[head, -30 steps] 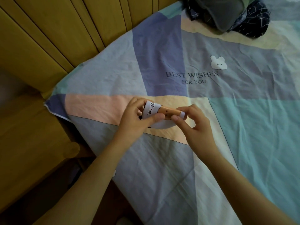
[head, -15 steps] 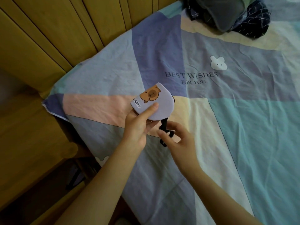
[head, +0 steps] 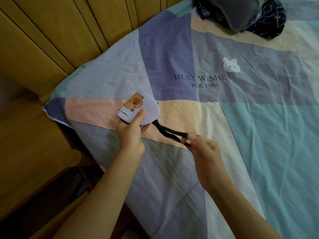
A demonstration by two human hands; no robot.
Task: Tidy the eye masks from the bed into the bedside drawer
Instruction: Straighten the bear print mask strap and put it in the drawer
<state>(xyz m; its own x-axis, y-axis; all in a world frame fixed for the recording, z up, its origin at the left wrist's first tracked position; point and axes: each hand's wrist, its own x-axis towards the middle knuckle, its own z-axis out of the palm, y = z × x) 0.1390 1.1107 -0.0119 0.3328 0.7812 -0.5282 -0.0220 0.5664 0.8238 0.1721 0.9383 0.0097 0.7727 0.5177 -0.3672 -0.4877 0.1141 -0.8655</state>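
**Hands hold folded mask and pull its strap**

The left hand (head: 132, 133) grips a folded lilac eye mask (head: 145, 110), thumb pressed on its printed face and the fingers tucked behind it. The mask is held just above the sheet (head: 259, 135), over the pink and cream patches near the bed's corner. A brown cartoon animal and the letters "CAPY" show on the side turned up.

The right hand (head: 204, 149) pinches the end of the mask's black strap (head: 170, 132) between fingertips and thumb. The strap runs as a doubled loop from the lower edge of the mask rightward to that hand, drawn fairly taut and slightly blurred. The two hands are apart, joined only by the strap.

The sheet is a patchwork of blue, lilac, pink, cream and teal blocks, creased, with "BEST WISHES FOR YOU" printed mid-bed and a white bear (head: 231, 65) just above the words. At the far top edge lies a pile of dark cloth (head: 269, 23) with a thin white line pattern, and a grey padded piece (head: 240, 12) rests on top of it; what these are cannot be told.

A padded yellow headboard (head: 69, 31) with vertical channels runs along the left of the bed. A yellow wooden unit (head: 25, 144) stands beside the bed's corner at lower left.
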